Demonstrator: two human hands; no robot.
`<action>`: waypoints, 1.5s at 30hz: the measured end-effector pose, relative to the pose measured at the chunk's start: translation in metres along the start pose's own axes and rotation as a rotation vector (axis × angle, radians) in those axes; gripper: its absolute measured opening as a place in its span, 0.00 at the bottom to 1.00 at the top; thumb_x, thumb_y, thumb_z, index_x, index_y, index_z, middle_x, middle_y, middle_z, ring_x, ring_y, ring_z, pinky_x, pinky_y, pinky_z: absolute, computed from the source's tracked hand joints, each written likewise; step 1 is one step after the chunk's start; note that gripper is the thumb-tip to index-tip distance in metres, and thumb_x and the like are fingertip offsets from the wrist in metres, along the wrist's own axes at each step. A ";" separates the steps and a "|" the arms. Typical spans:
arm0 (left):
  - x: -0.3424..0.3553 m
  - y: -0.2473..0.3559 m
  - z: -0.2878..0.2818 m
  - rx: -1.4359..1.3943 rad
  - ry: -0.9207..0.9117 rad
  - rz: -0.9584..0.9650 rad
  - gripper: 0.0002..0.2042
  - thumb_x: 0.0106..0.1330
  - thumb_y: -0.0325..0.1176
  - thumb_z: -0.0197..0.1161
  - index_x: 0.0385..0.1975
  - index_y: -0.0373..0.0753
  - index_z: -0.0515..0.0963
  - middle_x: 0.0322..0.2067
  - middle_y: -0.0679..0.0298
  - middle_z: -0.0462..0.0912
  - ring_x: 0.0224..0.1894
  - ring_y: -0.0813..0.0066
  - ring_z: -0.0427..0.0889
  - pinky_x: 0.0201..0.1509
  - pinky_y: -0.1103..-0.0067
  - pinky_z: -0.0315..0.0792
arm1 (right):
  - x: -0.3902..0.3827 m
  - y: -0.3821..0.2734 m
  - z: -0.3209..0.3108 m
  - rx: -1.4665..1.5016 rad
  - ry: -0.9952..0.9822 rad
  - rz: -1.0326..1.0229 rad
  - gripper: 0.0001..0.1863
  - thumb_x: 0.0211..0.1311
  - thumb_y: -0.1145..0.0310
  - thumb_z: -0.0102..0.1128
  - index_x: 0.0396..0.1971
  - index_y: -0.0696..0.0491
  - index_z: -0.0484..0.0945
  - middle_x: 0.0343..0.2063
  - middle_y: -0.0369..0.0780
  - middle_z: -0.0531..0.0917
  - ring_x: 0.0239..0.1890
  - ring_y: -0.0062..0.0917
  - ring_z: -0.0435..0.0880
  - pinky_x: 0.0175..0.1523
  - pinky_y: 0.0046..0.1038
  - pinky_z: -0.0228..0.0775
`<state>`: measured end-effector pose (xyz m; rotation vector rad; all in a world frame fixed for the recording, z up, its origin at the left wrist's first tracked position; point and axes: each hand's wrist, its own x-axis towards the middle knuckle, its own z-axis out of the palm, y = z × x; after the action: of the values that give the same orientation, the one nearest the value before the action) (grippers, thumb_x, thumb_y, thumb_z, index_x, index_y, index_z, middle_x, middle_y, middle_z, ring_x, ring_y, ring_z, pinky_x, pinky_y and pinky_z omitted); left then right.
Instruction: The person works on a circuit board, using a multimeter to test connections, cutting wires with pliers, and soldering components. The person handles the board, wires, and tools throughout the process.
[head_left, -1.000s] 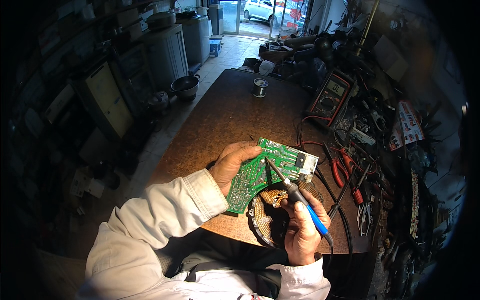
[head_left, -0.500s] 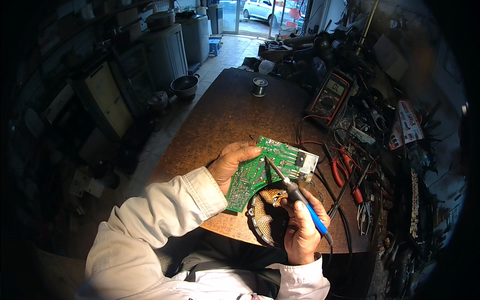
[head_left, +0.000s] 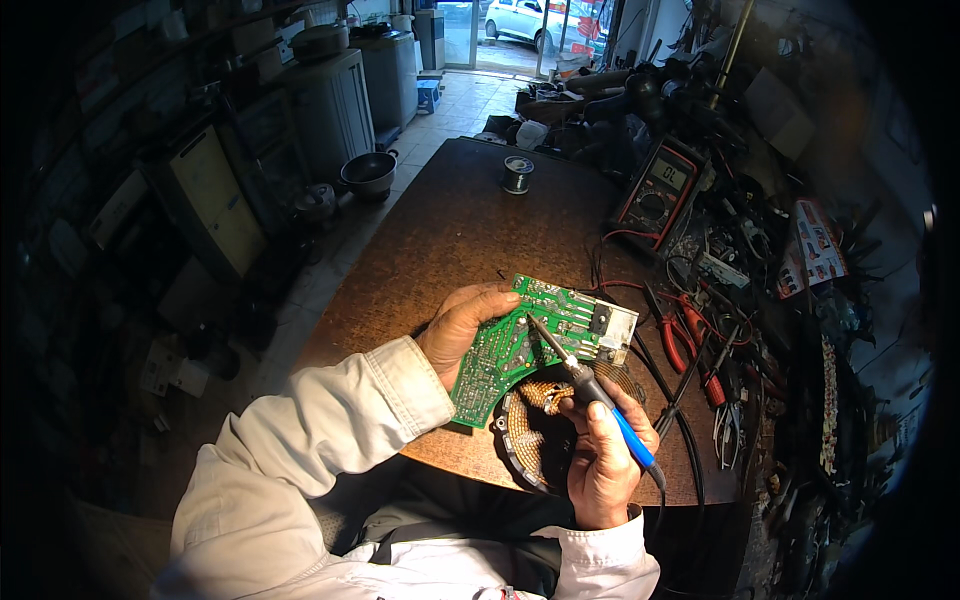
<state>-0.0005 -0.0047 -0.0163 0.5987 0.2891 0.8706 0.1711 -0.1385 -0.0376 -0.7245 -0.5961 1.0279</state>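
Note:
A green circuit board [head_left: 490,365] with a silver heat sink [head_left: 618,330] at its right end is tilted above the table. My left hand [head_left: 462,325] grips its left edge, thumb on the soldered face. In my right hand [head_left: 606,460] is a soldering iron [head_left: 622,432] with a blue and black handle, held like a pen. Its tip points up and left and meets the board near the thumb; whether it touches a joint is too small to tell. Below the board lies a ring-shaped copper coil [head_left: 522,440], partly hidden by the board and my right hand.
A solder spool [head_left: 517,176] stands on the far part of the wooden table [head_left: 430,235]. At the right are a multimeter [head_left: 655,195], red-handled pliers [head_left: 676,343], black cables [head_left: 690,440] and piled tools. A pan [head_left: 370,175] sits beyond the table's left edge.
Barely anything differs. The board and the iron's tip have shifted very slightly; both hands keep their hold.

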 end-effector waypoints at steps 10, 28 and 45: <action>0.002 -0.001 -0.006 -0.020 -0.017 -0.020 0.14 0.73 0.31 0.59 0.51 0.28 0.78 0.44 0.52 0.87 0.45 0.65 0.89 0.54 0.70 0.84 | 0.000 0.000 -0.002 -0.019 -0.001 0.009 0.18 0.65 0.75 0.68 0.53 0.66 0.78 0.46 0.52 0.86 0.41 0.38 0.90 0.51 0.37 0.87; 0.003 -0.002 -0.010 0.022 -0.023 -0.005 0.15 0.72 0.31 0.60 0.54 0.30 0.78 0.46 0.53 0.87 0.45 0.67 0.89 0.55 0.71 0.83 | 0.000 0.001 -0.002 -0.003 0.008 -0.003 0.19 0.64 0.78 0.67 0.54 0.68 0.77 0.44 0.53 0.87 0.41 0.38 0.91 0.51 0.36 0.86; 0.004 0.002 -0.002 0.034 -0.055 0.029 0.14 0.72 0.31 0.59 0.52 0.30 0.78 0.44 0.55 0.88 0.45 0.68 0.89 0.54 0.71 0.83 | -0.001 -0.003 -0.009 0.080 -0.014 -0.032 0.18 0.68 0.71 0.65 0.54 0.64 0.77 0.45 0.51 0.86 0.43 0.34 0.88 0.53 0.39 0.84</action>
<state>-0.0001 0.0001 -0.0170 0.6593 0.2466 0.8770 0.1784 -0.1426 -0.0412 -0.6358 -0.5734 1.0219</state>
